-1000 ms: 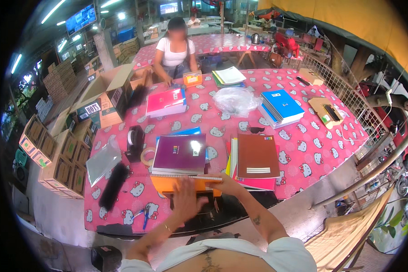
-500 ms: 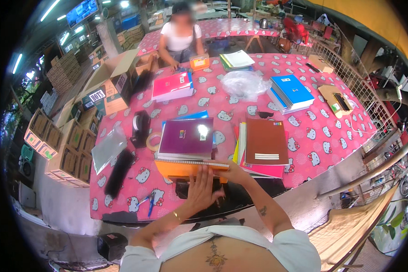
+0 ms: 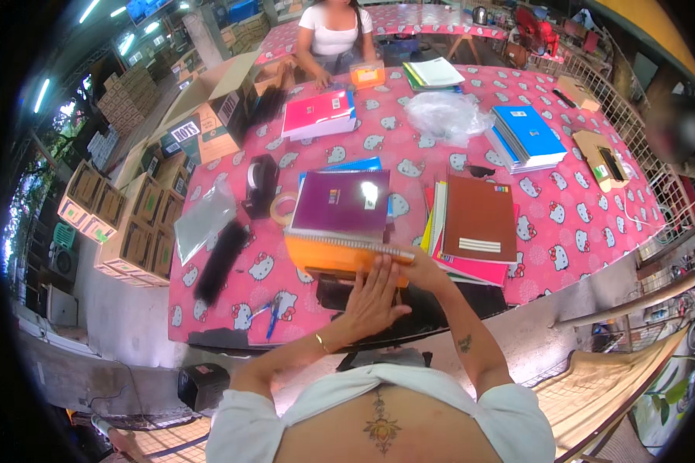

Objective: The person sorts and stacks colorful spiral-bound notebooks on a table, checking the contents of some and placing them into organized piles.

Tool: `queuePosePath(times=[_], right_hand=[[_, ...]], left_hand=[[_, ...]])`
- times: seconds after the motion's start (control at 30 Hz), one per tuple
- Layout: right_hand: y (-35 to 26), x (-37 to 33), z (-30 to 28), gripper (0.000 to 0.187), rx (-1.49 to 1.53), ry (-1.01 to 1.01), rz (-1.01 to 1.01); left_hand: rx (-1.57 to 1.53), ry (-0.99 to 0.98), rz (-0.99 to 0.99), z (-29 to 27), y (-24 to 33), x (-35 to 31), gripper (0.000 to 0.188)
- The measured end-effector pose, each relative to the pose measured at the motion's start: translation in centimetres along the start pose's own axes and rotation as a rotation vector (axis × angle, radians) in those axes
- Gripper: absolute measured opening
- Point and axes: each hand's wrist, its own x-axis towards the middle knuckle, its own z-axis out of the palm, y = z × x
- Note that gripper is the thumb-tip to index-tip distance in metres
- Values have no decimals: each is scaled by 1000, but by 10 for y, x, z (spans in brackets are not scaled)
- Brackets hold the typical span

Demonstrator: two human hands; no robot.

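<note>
Both hands on stack: our left hand (image 3: 374, 297) lies flat, fingers spread, against orange notebook (image 3: 328, 258); right hand (image 3: 418, 264) grips its corner under purple notebook (image 3: 341, 204), pink table (image 3: 579, 224).

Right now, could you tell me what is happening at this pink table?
A person presses both hands against the near edge of a stack of notebooks: the left hand lies flat on its orange underside and the right hand grips its corner. The purple notebook lies on top. A brown notebook pile sits beside it. Another person works across the table.
</note>
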Motion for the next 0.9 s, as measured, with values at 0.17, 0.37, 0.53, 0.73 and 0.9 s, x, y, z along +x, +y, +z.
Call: queuePosePath(times=[0.17, 0.37, 0.53, 0.73, 0.9], right_hand=[[16, -7, -10, 38, -59, -47, 182], [8, -7, 2, 36, 215, 71, -29], [-8, -4, -3, 45, -74, -59, 15], [-16, -50, 24, 33, -427, 88, 83], [-50, -86, 61, 28, -506, 299, -161]], left_hand=[[278, 44, -113, -40, -13, 81, 91], [167, 23, 22, -39, -1, 69, 85], [-166, 126, -140, -30, 32, 10, 78], [-956, 453, -1061, -24, 17, -56, 63], [-1120, 505, -1149, -9, 5, -64, 69]])
